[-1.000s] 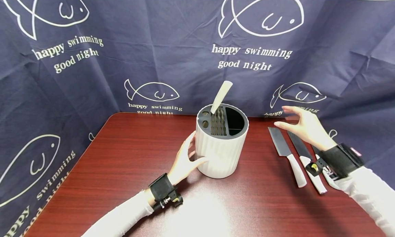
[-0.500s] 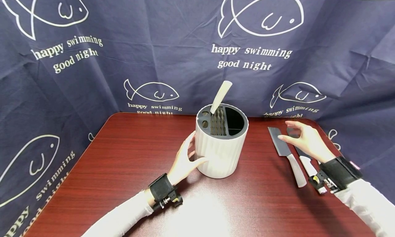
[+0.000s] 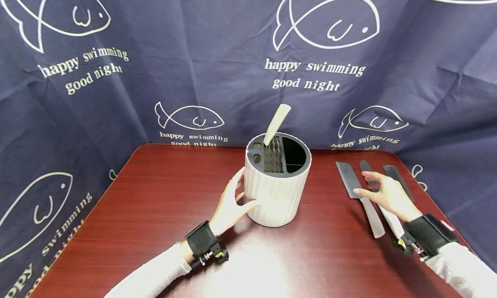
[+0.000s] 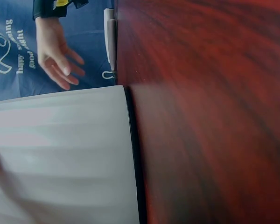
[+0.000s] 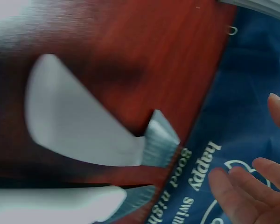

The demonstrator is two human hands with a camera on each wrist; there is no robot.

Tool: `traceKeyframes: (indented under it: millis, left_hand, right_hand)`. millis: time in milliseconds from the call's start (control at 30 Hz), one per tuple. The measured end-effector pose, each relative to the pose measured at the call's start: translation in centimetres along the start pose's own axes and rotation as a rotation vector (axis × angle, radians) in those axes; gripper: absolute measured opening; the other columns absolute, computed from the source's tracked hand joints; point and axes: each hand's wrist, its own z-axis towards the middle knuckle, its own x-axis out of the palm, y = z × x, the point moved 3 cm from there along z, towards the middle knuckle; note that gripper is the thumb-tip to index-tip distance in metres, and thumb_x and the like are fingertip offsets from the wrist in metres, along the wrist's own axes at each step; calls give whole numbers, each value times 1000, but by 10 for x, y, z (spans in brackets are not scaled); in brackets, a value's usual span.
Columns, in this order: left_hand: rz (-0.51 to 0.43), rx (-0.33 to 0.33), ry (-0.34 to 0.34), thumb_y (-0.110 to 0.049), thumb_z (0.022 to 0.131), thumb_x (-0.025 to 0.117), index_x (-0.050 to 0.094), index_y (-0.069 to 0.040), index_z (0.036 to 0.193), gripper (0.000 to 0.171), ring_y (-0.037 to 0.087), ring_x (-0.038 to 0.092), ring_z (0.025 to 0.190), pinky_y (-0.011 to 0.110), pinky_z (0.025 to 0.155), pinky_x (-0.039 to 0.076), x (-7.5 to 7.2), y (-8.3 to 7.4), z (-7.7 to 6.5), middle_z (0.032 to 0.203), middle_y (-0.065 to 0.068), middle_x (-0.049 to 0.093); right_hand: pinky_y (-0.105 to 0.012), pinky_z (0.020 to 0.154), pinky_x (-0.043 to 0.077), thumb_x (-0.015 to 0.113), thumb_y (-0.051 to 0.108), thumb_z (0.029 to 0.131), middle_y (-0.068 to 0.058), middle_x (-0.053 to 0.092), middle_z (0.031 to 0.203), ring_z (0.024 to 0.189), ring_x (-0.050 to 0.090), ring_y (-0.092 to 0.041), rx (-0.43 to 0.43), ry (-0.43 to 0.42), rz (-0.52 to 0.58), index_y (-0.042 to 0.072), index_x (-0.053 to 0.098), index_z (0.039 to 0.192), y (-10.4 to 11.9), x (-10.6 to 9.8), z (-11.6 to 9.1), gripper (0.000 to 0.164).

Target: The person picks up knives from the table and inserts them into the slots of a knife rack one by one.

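Note:
My left hand (image 3: 231, 207) grips the side of a white ribbed knife block (image 3: 275, 199), thumb at the front and fingers round the left side. A knife with a pale handle (image 3: 277, 123) stands tilted in the block's slotted part, its blade hidden inside. On the right, my right hand (image 3: 390, 196) hovers over three knives, thumb and fingers apart, holding nothing. They are a broad-bladed knife (image 3: 349, 179), a middle knife (image 3: 364, 165) partly covered by the hand, and a right-hand knife (image 3: 397, 177) whose handle is hidden. White handles (image 5: 84, 116) loom close in the right wrist view.
The block's dark top has two round holes (image 3: 256, 158) and a large open compartment (image 3: 294, 155) beside the slots. A reddish-brown table (image 3: 174, 181) bears everything. Behind it hangs a blue fish-print cloth (image 3: 233, 52), close to the table's back edge.
My right hand has moved down and nearer over the knives, bringing the right-hand knife's blade into view. The left hand stays on the knife block.

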Motion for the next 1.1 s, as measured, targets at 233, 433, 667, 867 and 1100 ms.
traceKeyframes:
  millis: [233,433,667,867,1100]
  left_hand:
    - [-5,-1,2,-2,77,80,28,-11,152,92,35,37,137,53,103,45,0,1,-2,150,17,36]
    - [3,-10,-3,-2,77,81,28,-13,153,93,35,38,136,53,103,45,0,-1,-2,150,17,36]
    - [24,10,-21,0,74,82,31,-8,150,93,36,41,133,50,103,46,0,-3,-3,145,19,40]
    - [25,5,-27,1,73,83,31,-8,150,93,36,40,133,51,102,46,0,-3,-4,144,19,40]
    - [30,-9,-25,-1,74,83,31,-9,151,93,36,40,133,53,102,45,0,-3,-4,144,20,40]
  right_hand:
    - [-21,65,54,77,27,83,-34,55,127,96,66,-45,65,40,16,-13,49,130,-14,9,-16,67]
    - [-18,65,52,80,27,80,-33,58,121,91,67,-43,62,10,-4,-12,54,126,-23,14,-27,65]
    - [-18,60,51,86,25,71,-27,67,107,80,68,-37,-9,-79,-74,-8,64,114,-29,20,-37,58]
    - [-18,60,48,86,29,70,-22,70,103,76,70,-29,-3,-62,-129,-4,66,113,-30,23,-41,58]
    - [-21,59,48,84,32,74,-23,69,103,80,69,-27,75,18,-120,-7,62,119,-31,26,-44,64]
